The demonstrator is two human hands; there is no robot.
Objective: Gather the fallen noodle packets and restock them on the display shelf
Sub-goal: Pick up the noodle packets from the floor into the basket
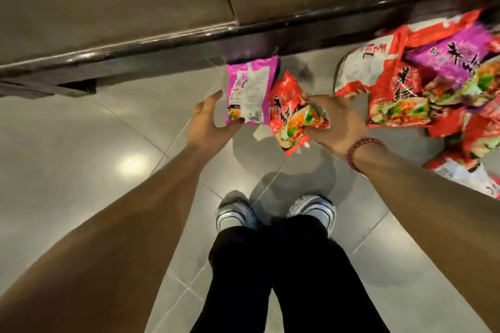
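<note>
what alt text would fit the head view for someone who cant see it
Looking down, a person's left hand holds a pink noodle packet and the right hand grips a red packet above a tiled floor. More packets lie heaped at the right.

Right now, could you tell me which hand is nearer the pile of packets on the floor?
Right. The right hand, gripping a red packet, is just beside the pile; the left hand, holding the pink packet, is farther away.

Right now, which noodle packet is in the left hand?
The pink packet, back label up, in the left hand; the right hand holds a red packet.
</note>
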